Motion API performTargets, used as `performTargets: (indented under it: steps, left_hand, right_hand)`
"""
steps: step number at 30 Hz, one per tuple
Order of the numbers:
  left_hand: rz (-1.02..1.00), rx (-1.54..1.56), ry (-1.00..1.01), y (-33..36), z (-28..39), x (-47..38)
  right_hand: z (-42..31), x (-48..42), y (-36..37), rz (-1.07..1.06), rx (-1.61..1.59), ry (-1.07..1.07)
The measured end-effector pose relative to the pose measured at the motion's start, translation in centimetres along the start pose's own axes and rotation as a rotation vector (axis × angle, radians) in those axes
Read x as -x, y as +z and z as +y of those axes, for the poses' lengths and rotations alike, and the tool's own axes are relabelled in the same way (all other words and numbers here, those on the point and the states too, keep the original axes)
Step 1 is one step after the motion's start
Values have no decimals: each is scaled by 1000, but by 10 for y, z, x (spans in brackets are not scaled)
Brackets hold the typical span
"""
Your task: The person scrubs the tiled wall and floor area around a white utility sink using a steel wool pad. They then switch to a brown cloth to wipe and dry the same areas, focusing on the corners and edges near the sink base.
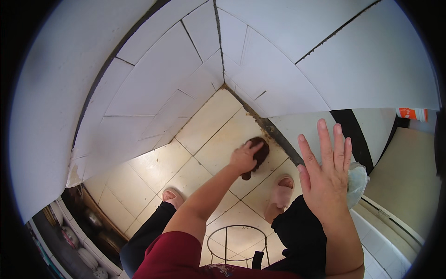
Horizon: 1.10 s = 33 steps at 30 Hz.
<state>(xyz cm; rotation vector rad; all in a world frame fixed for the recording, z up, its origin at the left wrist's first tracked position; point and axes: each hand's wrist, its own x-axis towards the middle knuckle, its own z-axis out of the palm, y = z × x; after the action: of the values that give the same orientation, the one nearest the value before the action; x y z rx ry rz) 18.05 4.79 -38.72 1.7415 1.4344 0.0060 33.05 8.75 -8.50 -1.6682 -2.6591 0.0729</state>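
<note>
My left hand (pixel 244 157) reaches down to the tiled floor, its fingers spread over a dark brown cloth (pixel 262 158) near the dark edge at the foot of the right wall. The cloth lies bunched under and beside the fingers; whether they grip it is unclear. My right hand (pixel 324 174) is raised at the right with its fingers apart and nothing in it. Below and behind that hand shows a pale translucent item (pixel 357 185), partly hidden, that looks like a plastic bag or bowl.
White tiled walls meet in a corner ahead. A round metal stand (pixel 237 226) is between my legs. Shelves with stacked bowls (pixel 87 258) are at the lower left. An orange and white container (pixel 412 114) lies at the right. My slippers (pixel 281 191) rest on the floor.
</note>
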Motion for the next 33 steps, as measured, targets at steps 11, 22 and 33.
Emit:
performTargets:
  steps: [11,22,33]
  left_hand:
    - [185,-71,-406,7,15,-81]
    - [380,804,-196,-16,-10,-52]
    - [335,-102,-527,-102,-59,-112]
  right_hand:
    - [3,1,1,-108,9,-27]
    - [2,3,-1,-25,-45,2]
    - [8,7,4,-95,-42,-1]
